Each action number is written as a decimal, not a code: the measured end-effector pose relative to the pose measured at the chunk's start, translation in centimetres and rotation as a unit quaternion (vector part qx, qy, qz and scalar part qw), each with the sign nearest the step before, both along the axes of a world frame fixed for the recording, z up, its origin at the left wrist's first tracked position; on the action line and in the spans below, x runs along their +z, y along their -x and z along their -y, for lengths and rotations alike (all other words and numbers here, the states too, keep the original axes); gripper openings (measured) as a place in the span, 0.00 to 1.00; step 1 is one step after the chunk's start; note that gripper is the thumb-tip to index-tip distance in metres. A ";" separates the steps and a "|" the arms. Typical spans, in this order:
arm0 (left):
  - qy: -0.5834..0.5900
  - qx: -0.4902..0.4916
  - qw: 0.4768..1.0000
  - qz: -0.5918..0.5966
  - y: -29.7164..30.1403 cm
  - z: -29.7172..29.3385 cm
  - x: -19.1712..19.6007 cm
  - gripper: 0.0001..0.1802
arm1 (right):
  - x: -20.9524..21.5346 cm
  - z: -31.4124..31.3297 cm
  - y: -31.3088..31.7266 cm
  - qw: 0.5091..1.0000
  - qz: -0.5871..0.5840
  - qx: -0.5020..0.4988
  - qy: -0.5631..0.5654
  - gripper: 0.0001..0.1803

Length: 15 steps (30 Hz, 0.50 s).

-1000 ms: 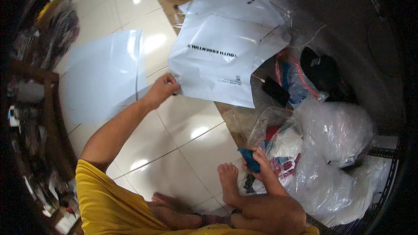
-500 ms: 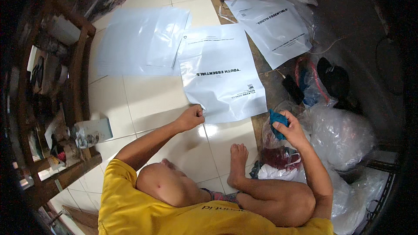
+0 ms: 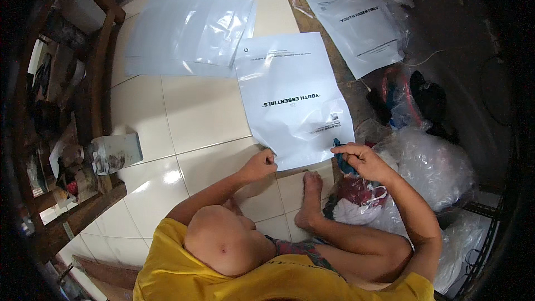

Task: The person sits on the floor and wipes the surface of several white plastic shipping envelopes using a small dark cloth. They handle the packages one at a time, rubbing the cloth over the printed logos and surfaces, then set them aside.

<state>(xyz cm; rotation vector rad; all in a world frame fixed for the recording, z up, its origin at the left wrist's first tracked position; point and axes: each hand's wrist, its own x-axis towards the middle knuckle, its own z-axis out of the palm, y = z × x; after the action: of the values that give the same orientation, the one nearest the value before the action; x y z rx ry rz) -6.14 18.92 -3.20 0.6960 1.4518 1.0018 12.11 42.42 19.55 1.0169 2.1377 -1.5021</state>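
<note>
Seated on a tiled floor (image 3: 195,111), a person's left hand (image 3: 261,163) pinches the near corner of a white mailer bag (image 3: 292,100) stretching toward 12 o'clock; the right hand (image 3: 362,159) (closed on blue cloth (image 3: 341,156)) waits at 3 o'clock.

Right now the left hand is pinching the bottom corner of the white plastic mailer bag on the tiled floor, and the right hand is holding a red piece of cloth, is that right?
Nearly. The cloth in the right hand is blue, not red, as the head view shows. The left hand does pinch the bottom corner of the white plastic mailer bag on the tiled floor.
</note>
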 end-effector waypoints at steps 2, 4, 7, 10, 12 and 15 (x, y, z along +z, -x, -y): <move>-0.002 -0.007 1.000 -0.002 -0.5 0.7 -0.1 0.13 | -1.6 0.6 -1.0 0.999 0.029 0.014 0.009 0.25; 0.009 -0.019 1.000 -0.001 -0.9 1.4 0.2 0.14 | -3.1 1.5 -2.5 0.998 0.029 -0.010 0.049 0.28; 0.037 -0.045 0.998 -0.001 -0.8 2.5 0.4 0.14 | -3.3 2.5 -3.4 0.998 0.036 0.043 -0.002 0.32; 0.053 -0.047 0.997 0.017 -1.0 3.5 -0.7 0.13 | -3.9 2.6 -3.9 0.996 0.058 0.060 -0.020 0.33; 0.057 -0.052 0.997 -0.003 -0.7 3.9 -0.1 0.15 | -4.2 2.8 -3.6 0.997 0.072 0.037 0.002 0.32; 0.087 -0.082 0.993 -0.024 0.3 4.3 1.3 0.20 | -5.6 3.4 -3.5 0.995 0.096 -0.015 0.018 0.28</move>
<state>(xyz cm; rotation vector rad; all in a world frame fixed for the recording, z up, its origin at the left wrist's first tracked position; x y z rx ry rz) -6.41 14.67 -1.87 0.7041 1.4780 0.7274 15.62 38.97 13.94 1.1359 1.9649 -1.3898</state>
